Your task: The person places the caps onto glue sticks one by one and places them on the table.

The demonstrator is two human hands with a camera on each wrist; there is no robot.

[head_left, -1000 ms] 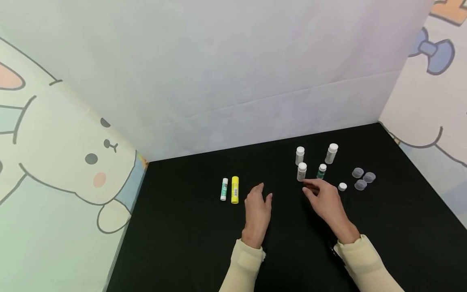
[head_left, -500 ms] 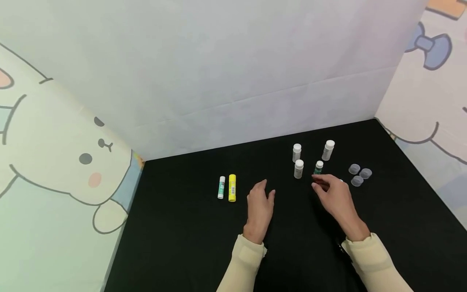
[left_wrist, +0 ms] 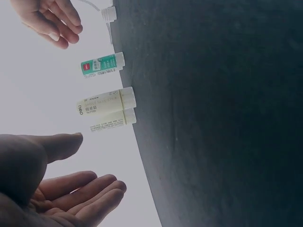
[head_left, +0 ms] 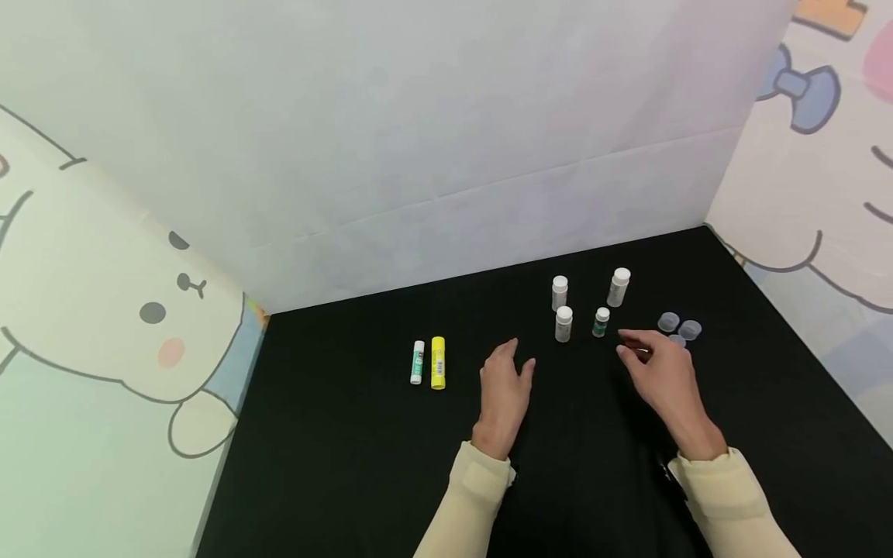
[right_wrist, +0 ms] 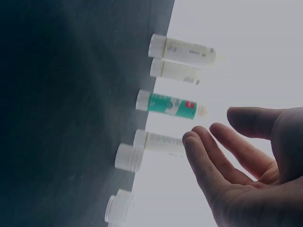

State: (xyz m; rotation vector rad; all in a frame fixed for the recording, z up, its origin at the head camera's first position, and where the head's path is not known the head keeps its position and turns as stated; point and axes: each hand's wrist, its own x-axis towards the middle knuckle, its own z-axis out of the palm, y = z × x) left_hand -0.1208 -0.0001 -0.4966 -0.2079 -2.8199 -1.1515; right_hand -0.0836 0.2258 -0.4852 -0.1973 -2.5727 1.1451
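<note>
My left hand (head_left: 502,399) hovers over the black table with thumb and fingers apart, holding nothing. My right hand (head_left: 666,380) has loosely bent fingers, thumb apart from them and nothing between. It is just right of a small green glue stick (head_left: 600,323). Close by are three pale glue sticks with white tops: a front one (head_left: 563,325), one behind it (head_left: 560,294) and a back right one (head_left: 618,288). Beyond the right hand sit three translucent cups (head_left: 690,330), one partly covered by it. The right wrist view shows the green glue stick (right_wrist: 173,105) before the fingertips.
Left of the left hand, a green-and-white glue stick (head_left: 417,362) and a longer yellow glue stick (head_left: 438,363) are side by side. A pale cloth wall (head_left: 432,155) stands along the table's back edge, with printed cartoon panels at both sides.
My right hand has moved right, from the front pale glue stick past the green one. A small white cap seen earlier is now hidden behind it. The left hand has barely moved.
</note>
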